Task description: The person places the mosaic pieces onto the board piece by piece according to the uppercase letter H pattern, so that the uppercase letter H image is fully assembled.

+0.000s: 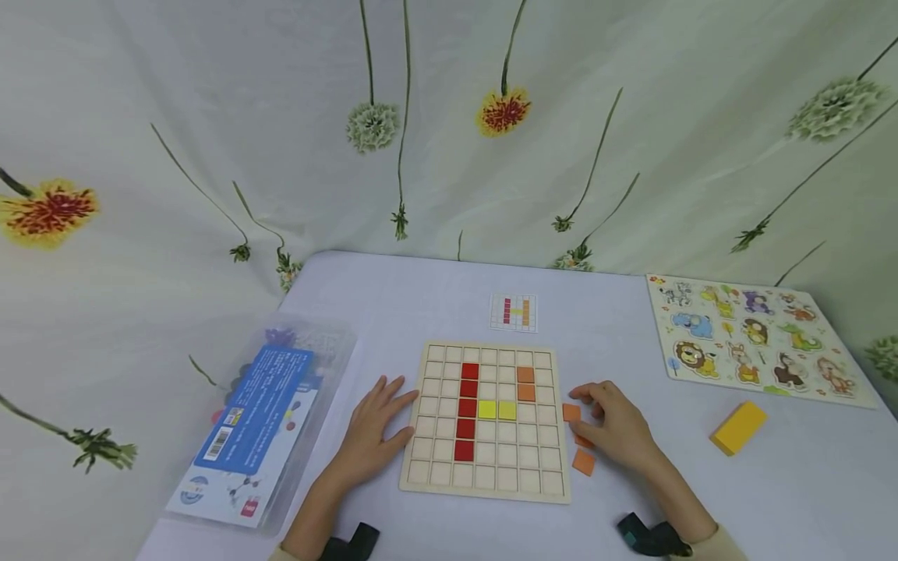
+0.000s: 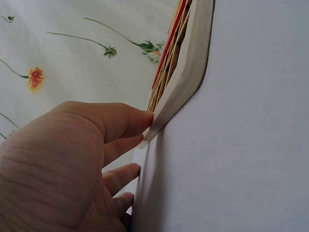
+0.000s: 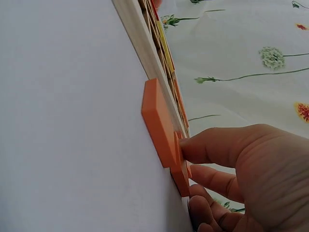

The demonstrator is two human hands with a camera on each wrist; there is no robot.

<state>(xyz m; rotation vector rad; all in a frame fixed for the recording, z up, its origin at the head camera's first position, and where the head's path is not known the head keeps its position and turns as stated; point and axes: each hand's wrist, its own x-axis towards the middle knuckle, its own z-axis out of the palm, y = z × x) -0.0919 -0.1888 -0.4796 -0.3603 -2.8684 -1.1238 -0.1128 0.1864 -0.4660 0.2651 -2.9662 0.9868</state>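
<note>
A wooden grid board (image 1: 437,471) lies flat on the table, with a column of several red tiles (image 1: 467,407), two yellow tiles (image 1: 496,410) and two orange tiles (image 1: 525,383) in its squares. My left hand (image 1: 370,425) touches the board's left edge with spread fingers; in the left wrist view the thumb (image 2: 128,118) is against the wooden rim. Beside the board's right edge, my right hand (image 1: 617,427) pinches an orange tile (image 1: 571,413) between thumb and index finger. Two more orange tiles are near it, one partly under the hand and one loose tile (image 1: 583,462) nearer me.
A small pattern card (image 1: 514,312) lies behind the board. To the left is a clear plastic case (image 1: 312,405) with a blue-and-white label. An animal puzzle board (image 1: 765,339) and a yellow block (image 1: 739,428) lie on the right. Flowered cloth hangs behind the table.
</note>
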